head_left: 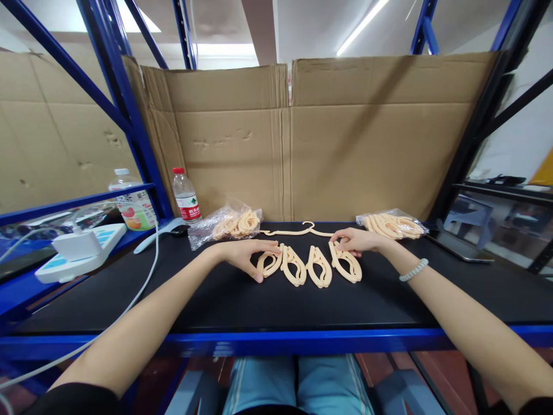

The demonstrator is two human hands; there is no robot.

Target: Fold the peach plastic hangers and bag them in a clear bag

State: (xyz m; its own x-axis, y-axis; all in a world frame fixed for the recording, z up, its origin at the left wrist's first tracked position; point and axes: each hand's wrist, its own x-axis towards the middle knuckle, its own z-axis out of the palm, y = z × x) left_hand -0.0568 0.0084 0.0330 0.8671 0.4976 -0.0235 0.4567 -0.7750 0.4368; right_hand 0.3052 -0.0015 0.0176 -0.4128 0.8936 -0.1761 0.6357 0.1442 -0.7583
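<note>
Plainly, hands [244, 253] [362, 238] touch folded hangers [356, 268]; red-capped bottle's [182, 187] label [189, 206] blurred.

Looks out from the wearer's head, facing forward and down across the flat black tabletop [302, 311]. Sits above the light-blue fabric trousers [263, 383], near enough to set the bare left hand [248, 253] and bare right hand [358, 239] around mid-frame. Faces the tall brown cardboard panels [224, 144] nearly square-on, reaching up to the white ceiling [315, 29].
</note>
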